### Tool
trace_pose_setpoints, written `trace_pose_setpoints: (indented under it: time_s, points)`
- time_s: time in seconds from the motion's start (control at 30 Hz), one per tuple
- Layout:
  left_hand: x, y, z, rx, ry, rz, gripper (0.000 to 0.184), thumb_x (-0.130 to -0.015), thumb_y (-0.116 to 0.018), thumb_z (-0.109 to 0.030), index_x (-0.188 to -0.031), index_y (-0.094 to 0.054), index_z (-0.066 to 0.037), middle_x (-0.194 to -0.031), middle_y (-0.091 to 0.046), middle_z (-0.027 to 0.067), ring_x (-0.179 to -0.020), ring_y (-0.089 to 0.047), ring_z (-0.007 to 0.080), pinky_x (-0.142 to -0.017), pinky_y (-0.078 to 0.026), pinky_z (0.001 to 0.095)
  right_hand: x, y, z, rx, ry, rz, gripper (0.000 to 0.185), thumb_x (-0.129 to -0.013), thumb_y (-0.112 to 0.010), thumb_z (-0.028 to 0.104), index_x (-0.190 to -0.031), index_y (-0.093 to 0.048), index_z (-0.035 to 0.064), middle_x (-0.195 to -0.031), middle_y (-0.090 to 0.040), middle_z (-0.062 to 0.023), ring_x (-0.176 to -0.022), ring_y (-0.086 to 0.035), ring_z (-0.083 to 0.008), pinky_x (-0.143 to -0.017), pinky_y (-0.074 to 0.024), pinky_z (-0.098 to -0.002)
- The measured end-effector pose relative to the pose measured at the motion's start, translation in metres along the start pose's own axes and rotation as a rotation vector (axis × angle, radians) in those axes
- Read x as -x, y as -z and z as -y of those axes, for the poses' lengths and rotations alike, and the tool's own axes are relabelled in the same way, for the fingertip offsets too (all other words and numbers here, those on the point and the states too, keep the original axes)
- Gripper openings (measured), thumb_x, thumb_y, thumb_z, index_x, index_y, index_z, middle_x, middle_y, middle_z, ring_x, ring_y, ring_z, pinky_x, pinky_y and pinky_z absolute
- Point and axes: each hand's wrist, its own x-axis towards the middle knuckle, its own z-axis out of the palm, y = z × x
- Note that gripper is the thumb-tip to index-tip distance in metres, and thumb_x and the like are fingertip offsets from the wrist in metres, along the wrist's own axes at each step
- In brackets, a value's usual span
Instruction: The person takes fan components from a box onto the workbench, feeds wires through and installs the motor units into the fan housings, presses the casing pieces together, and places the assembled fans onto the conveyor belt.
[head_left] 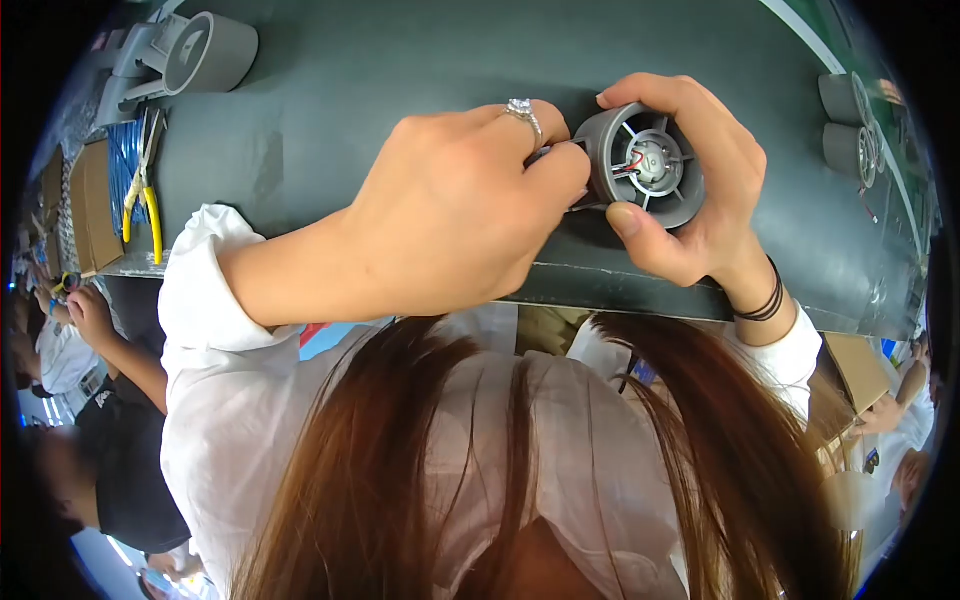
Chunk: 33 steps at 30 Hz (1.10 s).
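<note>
A grey round fan housing (597,150) with spokes and a silver motor hub with red wires faces up toward me above the table edge. My right hand (705,190) curls around it, thumb at the lower rim and fingers over the top rim, closed on it. My left hand (470,200), with a ring on one finger, is closed in a pinch against the housing's left side. A small dark part shows between those fingers, but most of it is hidden.
Dark green table (380,60). At the upper left lie a grey cylindrical housing (225,55), yellow-handled pliers (154,225), blue wires (122,165) and a cardboard box (93,210). Grey cylinders (843,152) stand at the right. Other people (125,470) are at the left and right.
</note>
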Motion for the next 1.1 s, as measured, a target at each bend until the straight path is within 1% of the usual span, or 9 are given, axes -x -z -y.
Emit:
trace_pose_setpoints:
  time_s: [0.03,0.13,0.3,0.4,0.6,0.7,0.9,1.0,1.1]
  points:
    - [-0.0016,0.0019,0.0013,-0.004,-0.021,0.025,0.014,-0.071,-0.067,0.001,-0.08,-0.056,-0.002,-0.09,-0.064,0.0109,-0.06,-0.056,0.0252,-0.048,-0.044,0.0344,0.0005,0.0012,0.0001,0.017,-0.002,-0.003,0.046,-0.06,-0.073,0.026,-0.096,-0.062,-0.0002,-0.079,-0.063,-0.0098,-0.064,-0.058,-0.0249,-0.058,-0.0473,-0.0316]
    - [-0.0024,0.0059,0.0061,-0.005,-0.074,0.064,0.015,-0.069,-0.067,0.002,-0.078,-0.055,-0.001,-0.094,-0.065,0.0135,-0.061,-0.058,0.0261,-0.048,-0.044,0.034,0.0032,0.0038,0.0019,0.094,-0.006,0.063,0.055,-0.07,-0.068,0.038,-0.097,-0.06,-0.01,-0.088,-0.064,-0.018,-0.07,-0.061,-0.0264,-0.063,-0.0491,-0.0316]
    - [0.0008,0.0062,0.0098,0.008,-0.126,0.034,0.015,-0.064,-0.065,0.001,-0.074,-0.054,0.001,-0.101,-0.066,0.0178,-0.065,-0.063,0.0281,-0.05,-0.048,0.0332,0.0033,0.0044,0.0001,0.105,0.008,0.053,0.056,-0.07,-0.067,0.039,-0.097,-0.06,-0.0098,-0.084,-0.063,-0.0169,-0.066,-0.059,-0.0256,-0.059,-0.0474,-0.0314]
    - [0.0027,0.0055,0.0112,-0.026,-0.144,0.033,0.015,-0.062,-0.062,0.0,-0.073,-0.052,0.0,-0.102,-0.066,0.0184,-0.068,-0.065,0.0285,-0.052,-0.051,0.0334,0.0028,0.0049,-0.0006,0.094,0.016,0.061,0.057,-0.071,-0.067,0.04,-0.097,-0.06,-0.0098,-0.083,-0.062,-0.0166,-0.065,-0.058,-0.025,-0.057,-0.0463,-0.0313]
    - [0.001,0.0083,0.01,-0.115,-0.21,0.05,0.014,-0.059,-0.058,-0.005,-0.069,-0.05,0.001,-0.104,-0.066,0.0206,-0.071,-0.066,0.0282,-0.055,-0.053,0.0342,0.0044,0.0058,0.0,0.089,-0.006,0.066,0.057,-0.072,-0.067,0.04,-0.097,-0.06,-0.0101,-0.082,-0.062,-0.0168,-0.064,-0.058,-0.0248,-0.056,-0.046,-0.0312]
    - [0.0015,0.0049,0.0111,-0.15,-0.252,-0.004,0.015,-0.059,-0.059,-0.006,-0.068,-0.05,0.002,-0.105,-0.066,0.0212,-0.071,-0.066,0.0286,-0.058,-0.054,0.0351,0.0051,0.0056,0.0007,0.124,0.015,0.048,0.057,-0.073,-0.067,0.04,-0.096,-0.06,-0.0108,-0.081,-0.062,-0.0167,-0.062,-0.058,-0.0246,-0.055,-0.0462,-0.0306]
    - [0.0043,0.0056,0.0063,-0.219,-0.253,-0.009,0.012,-0.063,-0.06,-0.005,-0.065,-0.05,0.001,-0.106,-0.066,0.0215,-0.079,-0.069,0.0295,-0.069,-0.058,0.0375,0.0075,0.003,-0.0011,0.17,0.101,-0.001,0.056,-0.076,-0.067,0.04,-0.094,-0.059,-0.0125,-0.08,-0.064,-0.0174,-0.058,-0.058,-0.024,-0.05,-0.0461,-0.0294]
    - [0.0062,0.0079,0.0065,-0.209,-0.249,0.014,0.011,-0.064,-0.06,-0.004,-0.065,-0.05,0.001,-0.106,-0.067,0.0215,-0.081,-0.069,0.0293,-0.074,-0.058,0.0395,0.0072,0.0025,-0.0007,0.18,0.109,-0.004,0.056,-0.076,-0.067,0.04,-0.093,-0.059,-0.0127,-0.08,-0.064,-0.0173,-0.057,-0.058,-0.0233,-0.049,-0.0456,-0.0291]
    - [0.0065,0.0087,0.0058,-0.234,-0.254,0.009,0.012,-0.063,-0.061,-0.006,-0.065,-0.051,0.0,-0.107,-0.067,0.0212,-0.082,-0.069,0.0284,-0.077,-0.057,0.0413,0.007,0.0025,-0.0001,0.185,0.111,-0.003,0.056,-0.076,-0.067,0.04,-0.093,-0.059,-0.0128,-0.08,-0.064,-0.017,-0.056,-0.057,-0.0227,-0.049,-0.0449,-0.0287]
